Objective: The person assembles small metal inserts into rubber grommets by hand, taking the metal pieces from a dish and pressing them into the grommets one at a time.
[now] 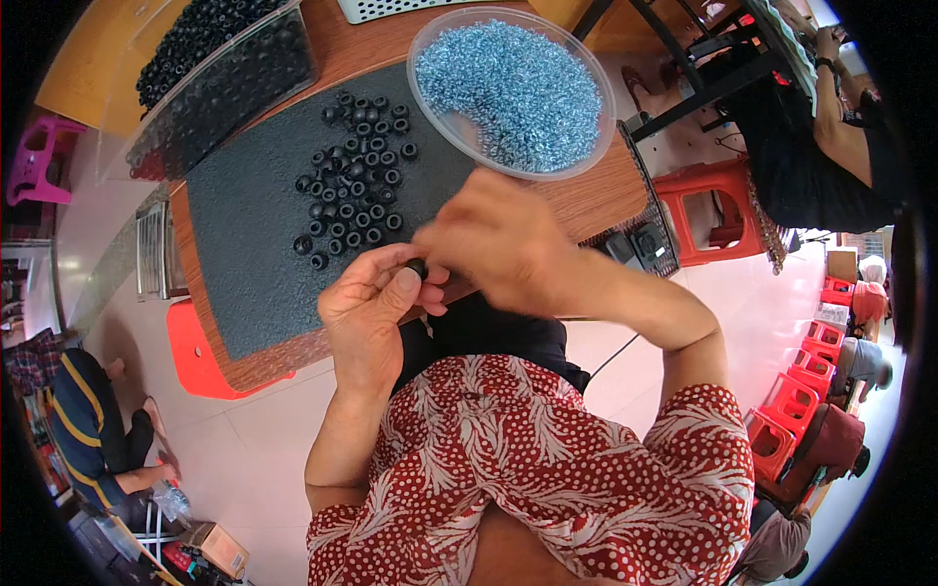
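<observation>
My left hand (pixel 363 298) pinches a small black round piece (pixel 417 267) between thumb and fingers, just off the near edge of the table. Close beside it, my right hand (pixel 508 239) is smeared by motion, with its fingertips by the left fingers; whether it holds anything I cannot tell. Beyond the hands, several like black pieces (pixel 358 186), most showing a hole or hollow, lie loose on a dark grey mat (pixel 244 244). A round clear tub (pixel 608 117) full of tiny shiny light-blue pieces (pixel 508 88) stands at the far right of the mat.
A clear box (pixel 293 54) of black pieces stands at the far left, near a white perforated tray (pixel 391 8). The wooden table (pixel 244 369) has a red stool (pixel 191 342) under its left side. Another red stool (pixel 708 210) and other people are to the right.
</observation>
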`<action>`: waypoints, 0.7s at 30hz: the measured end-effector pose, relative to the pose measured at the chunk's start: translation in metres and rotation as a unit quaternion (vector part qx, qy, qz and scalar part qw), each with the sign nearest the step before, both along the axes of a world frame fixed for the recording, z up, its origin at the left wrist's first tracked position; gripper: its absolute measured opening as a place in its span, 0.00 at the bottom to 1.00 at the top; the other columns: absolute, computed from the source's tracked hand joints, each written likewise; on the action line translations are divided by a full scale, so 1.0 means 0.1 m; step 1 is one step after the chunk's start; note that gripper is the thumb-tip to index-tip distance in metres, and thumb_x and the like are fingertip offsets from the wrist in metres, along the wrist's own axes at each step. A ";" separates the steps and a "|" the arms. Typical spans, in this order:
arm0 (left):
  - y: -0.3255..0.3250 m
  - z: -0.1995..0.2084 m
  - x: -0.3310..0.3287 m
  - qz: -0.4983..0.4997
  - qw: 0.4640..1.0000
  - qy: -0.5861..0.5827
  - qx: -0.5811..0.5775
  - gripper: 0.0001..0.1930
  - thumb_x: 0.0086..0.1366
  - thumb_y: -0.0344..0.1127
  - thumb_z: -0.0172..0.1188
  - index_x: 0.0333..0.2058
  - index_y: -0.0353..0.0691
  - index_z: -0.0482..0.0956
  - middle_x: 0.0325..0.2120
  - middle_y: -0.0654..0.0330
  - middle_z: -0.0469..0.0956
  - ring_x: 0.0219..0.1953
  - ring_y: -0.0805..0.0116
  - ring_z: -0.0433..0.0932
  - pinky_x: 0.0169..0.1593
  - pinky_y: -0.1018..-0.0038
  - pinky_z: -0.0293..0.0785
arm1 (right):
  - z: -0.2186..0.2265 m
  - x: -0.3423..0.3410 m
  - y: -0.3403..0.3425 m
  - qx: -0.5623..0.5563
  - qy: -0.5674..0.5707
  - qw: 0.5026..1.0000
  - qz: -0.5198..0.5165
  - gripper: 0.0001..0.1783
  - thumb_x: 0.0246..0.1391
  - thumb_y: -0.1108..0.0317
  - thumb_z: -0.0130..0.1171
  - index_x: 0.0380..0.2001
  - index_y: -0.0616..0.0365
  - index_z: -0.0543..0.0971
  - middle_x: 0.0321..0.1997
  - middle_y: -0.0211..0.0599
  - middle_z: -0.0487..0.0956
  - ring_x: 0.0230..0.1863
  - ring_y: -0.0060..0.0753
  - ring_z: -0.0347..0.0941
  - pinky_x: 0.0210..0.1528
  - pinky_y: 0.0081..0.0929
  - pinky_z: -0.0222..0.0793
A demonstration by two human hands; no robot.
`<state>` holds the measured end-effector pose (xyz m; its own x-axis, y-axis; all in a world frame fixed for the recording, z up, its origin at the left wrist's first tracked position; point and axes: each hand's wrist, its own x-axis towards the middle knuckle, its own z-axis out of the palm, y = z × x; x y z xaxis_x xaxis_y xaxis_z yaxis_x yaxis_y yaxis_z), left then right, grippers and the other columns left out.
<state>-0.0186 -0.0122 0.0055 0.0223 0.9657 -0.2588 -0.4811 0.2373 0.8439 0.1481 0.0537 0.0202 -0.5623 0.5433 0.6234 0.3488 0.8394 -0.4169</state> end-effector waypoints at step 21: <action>0.02 -0.11 0.04 -0.034 0.999 -0.005 -0.023 0.10 0.60 0.30 0.55 0.38 0.29 0.74 0.27 0.50 0.78 0.21 0.71 0.74 0.26 0.79 0.71 | -0.10 0.37 0.94 0.028 -0.247 0.954 -0.166 0.06 0.31 0.74 0.58 0.20 0.54 0.77 0.25 0.39 0.73 0.34 0.43 0.69 0.34 0.38 0.68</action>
